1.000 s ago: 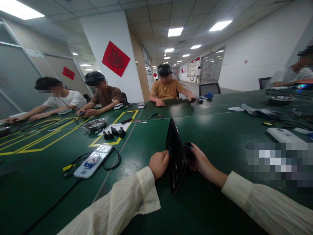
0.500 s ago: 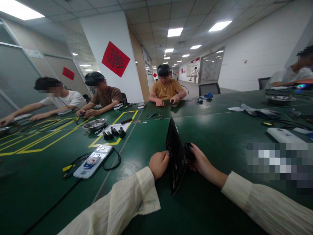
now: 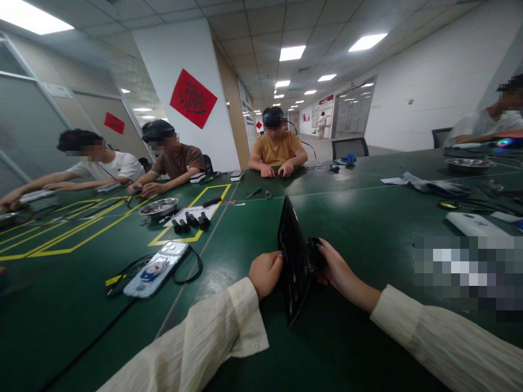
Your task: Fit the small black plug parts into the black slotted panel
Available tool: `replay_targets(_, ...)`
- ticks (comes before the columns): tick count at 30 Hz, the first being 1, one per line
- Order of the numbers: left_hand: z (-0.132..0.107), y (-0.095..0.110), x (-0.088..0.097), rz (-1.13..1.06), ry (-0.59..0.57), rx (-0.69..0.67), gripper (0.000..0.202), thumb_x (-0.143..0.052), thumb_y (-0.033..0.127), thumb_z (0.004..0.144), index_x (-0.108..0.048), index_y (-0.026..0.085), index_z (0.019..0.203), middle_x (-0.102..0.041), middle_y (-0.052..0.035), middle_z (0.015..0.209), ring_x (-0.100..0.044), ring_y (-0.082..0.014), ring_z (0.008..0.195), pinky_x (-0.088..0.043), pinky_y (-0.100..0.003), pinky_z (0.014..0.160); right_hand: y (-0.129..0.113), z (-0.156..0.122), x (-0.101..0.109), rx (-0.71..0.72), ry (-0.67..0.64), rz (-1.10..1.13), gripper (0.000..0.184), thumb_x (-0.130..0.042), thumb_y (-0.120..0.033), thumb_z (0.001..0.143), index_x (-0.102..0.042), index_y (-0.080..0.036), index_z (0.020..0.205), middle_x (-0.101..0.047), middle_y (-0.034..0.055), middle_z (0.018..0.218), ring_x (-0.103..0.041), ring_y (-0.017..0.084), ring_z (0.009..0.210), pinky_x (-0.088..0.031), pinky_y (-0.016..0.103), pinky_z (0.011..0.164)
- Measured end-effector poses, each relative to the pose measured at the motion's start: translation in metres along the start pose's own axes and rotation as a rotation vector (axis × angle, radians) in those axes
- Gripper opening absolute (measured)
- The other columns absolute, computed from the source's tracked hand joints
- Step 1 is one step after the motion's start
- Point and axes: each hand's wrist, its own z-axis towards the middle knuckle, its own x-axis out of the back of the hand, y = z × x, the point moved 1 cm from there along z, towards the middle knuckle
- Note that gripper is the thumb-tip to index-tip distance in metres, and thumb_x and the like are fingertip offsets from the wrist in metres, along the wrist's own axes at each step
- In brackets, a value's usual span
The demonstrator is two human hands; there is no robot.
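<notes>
A flat black panel with a glossy face, like a small screen, stands on edge before me, nearly side-on. My left hand is closed on its left side, thumb lying against the face and the other fingers tucked out of sight. Behind the panel, my right hand grips a small black block-like part at its back. Whether this part is fixed to the panel, I cannot tell. Left of my hands, a phone in a printed case lies on a coiled black cable.
Several black cylindrical pieces stand on paper near a metal bowl. A screwdriver lies farther off. On the right are a white device and gloves. Several people sit around the green table.
My hands and the black panel stay practically still. Across the table, the person in the yellow shirt has drawn their hands closer together. A distant person has moved slightly left.
</notes>
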Motion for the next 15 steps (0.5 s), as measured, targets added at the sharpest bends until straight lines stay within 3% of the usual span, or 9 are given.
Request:
replay_targets(6,0.0007,-0.0043,-0.0044,-0.024,0.047,0.039,0.053,-0.011,0.041,0.091,-0.043,0.018,0.056,-0.049,-0.0033,0.056,-0.047,-0.0147,0.055,-0.029,-0.026,0.055,0.0009,0.0005,0.0005,0.002,-0.001,0.009,0.043,-0.043,-0.041,0.083,-0.038,-0.024,0.123,-0.057,-0.0033,0.064,-0.050,0.011,0.038,-0.030,0.019,0.030)
replay_targets(15,0.0008,0.0004,0.0002,-0.019,-0.019,-0.017,0.041,-0.023,0.034,0.087,-0.056,0.017,0.071,-0.061,-0.0063,0.071,-0.057,-0.0184,0.069,-0.036,-0.026,0.062,-0.0054,-0.0039,-0.0032,-0.015,0.027,-0.010,0.043,-0.043,-0.040,0.083,-0.038,-0.023,0.123,-0.056,-0.0031,0.060,-0.049,0.011,0.037,-0.029,0.019,0.031)
